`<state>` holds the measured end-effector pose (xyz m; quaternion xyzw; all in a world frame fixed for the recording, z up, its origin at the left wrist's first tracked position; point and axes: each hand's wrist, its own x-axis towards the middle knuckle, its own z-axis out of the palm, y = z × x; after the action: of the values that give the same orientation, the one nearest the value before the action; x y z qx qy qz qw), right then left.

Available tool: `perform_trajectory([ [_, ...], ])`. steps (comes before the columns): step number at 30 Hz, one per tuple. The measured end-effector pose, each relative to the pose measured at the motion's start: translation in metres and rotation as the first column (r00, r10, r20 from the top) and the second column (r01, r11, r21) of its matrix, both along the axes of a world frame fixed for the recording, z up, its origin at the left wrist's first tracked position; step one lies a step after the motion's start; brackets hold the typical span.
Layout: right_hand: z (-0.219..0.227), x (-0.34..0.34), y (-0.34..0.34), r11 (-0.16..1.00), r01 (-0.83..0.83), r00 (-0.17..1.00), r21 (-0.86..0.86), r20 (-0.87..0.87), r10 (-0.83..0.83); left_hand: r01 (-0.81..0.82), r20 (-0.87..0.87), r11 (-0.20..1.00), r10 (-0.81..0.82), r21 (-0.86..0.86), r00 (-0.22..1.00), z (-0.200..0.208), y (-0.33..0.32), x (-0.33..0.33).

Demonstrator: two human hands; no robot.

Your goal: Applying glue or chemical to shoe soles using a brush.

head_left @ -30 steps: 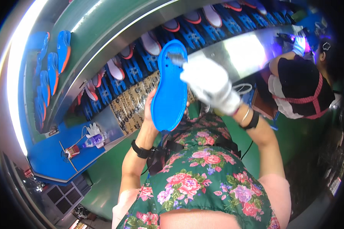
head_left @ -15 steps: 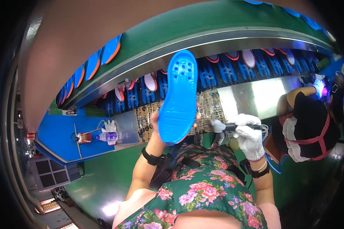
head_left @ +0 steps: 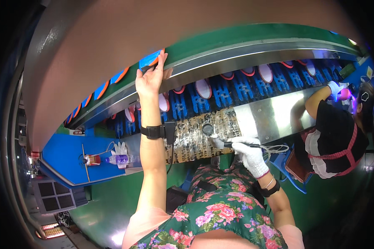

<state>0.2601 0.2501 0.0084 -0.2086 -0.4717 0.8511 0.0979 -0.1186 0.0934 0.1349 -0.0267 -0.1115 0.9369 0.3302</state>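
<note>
1. Holding the blue sole (head_left: 148, 61) by its edges seems wise (its face may smear); it is at the green shelf (head_left: 228, 38), just beyond the metal rail (head_left: 237, 56).
2. The left hand (head_left: 150, 81) has its grip clamped across the near end; even pressure suits.
3. The right hand (head_left: 251, 157), gloved, has its grip wrapped around a brush (head_left: 227, 145), best held over the wrapped surface (head_left: 187, 145).

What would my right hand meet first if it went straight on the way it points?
Going left, your right hand, brush leading, would likely meet the dark box beside your left forearm; depth is unclear, so the patterned bench covering could come first.
</note>
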Motion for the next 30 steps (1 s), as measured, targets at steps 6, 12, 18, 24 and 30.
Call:
perform_trajectory([
  [6, -0.009, 0.0, 0.006, 0.999, 0.042, 0.999, -0.01, 0.03, -0.041, -0.07, -0.036, 0.979, 0.064, -0.193, 0.997, -0.004, 0.009, 0.005],
  [12, -0.024, 0.009, 0.024, 0.995, 0.093, 0.994, 0.039, 0.057, -0.095, 0.294, -0.39, 0.731, -0.607, -0.616, 0.692, 0.018, 0.074, 0.099],
  [18, -0.021, 0.011, 0.026, 0.984, 0.166, 0.986, -0.067, 0.048, -0.163, -0.307, -0.595, 0.518, -0.759, -0.798, 0.264, 0.094, 0.211, 0.063],
  [24, -0.041, 0.042, 0.054, 0.94, 0.34, 0.939, -0.037, 0.074, -0.337, -0.904, -0.36, 0.272, -0.922, -0.331, -0.145, 0.087, 0.418, 0.058],
  [30, -0.018, 0.048, 0.067, 0.937, 0.337, 0.94, -0.091, 0.076, -0.331, -0.993, -0.178, 0.112, -0.979, -0.048, -0.102, 0.073, 0.469, -0.029],
])
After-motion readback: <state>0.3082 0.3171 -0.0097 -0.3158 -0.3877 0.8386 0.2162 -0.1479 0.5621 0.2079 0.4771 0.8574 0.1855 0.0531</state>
